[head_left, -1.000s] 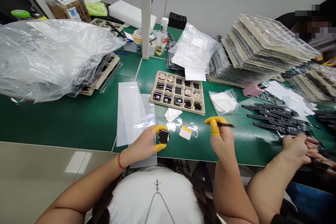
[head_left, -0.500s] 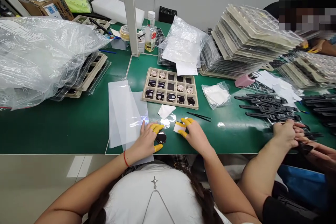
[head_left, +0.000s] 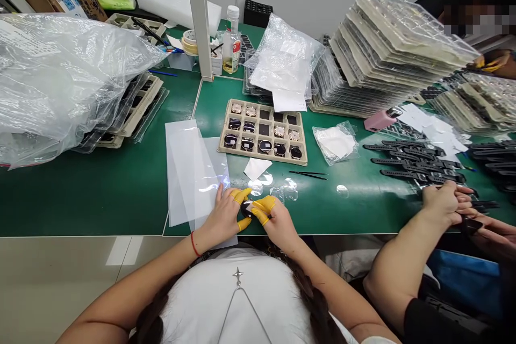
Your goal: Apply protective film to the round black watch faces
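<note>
A round black watch face (head_left: 246, 209) lies near the table's front edge, with a glossy dark surface. My left hand (head_left: 229, 208), in yellow finger cots, curves round its left side, thumb and fingers at the rim. From the right, my right hand (head_left: 274, 220), also in yellow finger cots, has its fingers pinched together over the face. A small pale piece shows at those fingertips, mostly hidden. Just beyond the hands are thin clear round films (head_left: 290, 188) and a folded white cloth (head_left: 257, 168). Black tweezers (head_left: 308, 174) rest to the right.
A beige tray (head_left: 264, 156) of watch parts sits ahead. Translucent sheets (head_left: 181, 172) are on the left, beside a large plastic bag (head_left: 72, 86). Stacked trays (head_left: 395, 48) and black watch straps (head_left: 415, 164) fill the right, where a co-worker's hand (head_left: 443, 204) works.
My right hand has moved left onto the watch face, bringing the small white and yellow piece off the table. Clear films are now exposed where it was. My left hand stays at the watch face.
</note>
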Available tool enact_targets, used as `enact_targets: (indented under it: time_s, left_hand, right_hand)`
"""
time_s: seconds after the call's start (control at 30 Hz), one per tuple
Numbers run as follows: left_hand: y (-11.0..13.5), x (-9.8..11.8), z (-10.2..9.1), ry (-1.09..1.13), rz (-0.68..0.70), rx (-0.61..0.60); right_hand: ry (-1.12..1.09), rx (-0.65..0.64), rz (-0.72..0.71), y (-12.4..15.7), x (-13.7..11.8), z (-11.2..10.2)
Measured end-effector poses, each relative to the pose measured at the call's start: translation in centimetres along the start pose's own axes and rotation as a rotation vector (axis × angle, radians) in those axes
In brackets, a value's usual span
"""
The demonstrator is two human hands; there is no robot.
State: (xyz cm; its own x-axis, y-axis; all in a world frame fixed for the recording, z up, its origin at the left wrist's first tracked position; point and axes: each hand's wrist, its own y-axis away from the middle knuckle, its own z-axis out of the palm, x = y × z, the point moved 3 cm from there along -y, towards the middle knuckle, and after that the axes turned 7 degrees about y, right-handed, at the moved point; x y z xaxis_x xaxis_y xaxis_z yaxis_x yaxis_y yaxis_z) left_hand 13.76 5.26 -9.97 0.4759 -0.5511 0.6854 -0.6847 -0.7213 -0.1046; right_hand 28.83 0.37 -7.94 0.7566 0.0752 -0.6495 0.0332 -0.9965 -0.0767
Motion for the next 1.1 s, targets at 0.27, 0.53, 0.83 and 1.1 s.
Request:
enact_targets:
  time_s: [0.27,0.53,0.83,1.1]
  left_hand:
    - [0.1,-0.4,0.3,-0.037,0.016,-0.001]
    - [0.3,-0.7,0.7,-0.104,0.042,0.042]
    - [-0.2,-0.5,0.6,-0.126,0.006,0.072]
    - [-0.1,-0.6,0.6,-0.119,0.014,0.069]
  right_hand:
    - [0.273,0.031,0.025,-1.1,1.2,1.9]
    - [0.282,0.097,0.065,-2.1,2.4,1.7]
    - [0.283,0.119,0.144,-3.2,3.7,1.5]
    - [0.232,0.127,0.061,-1.9,2.0,0.6]
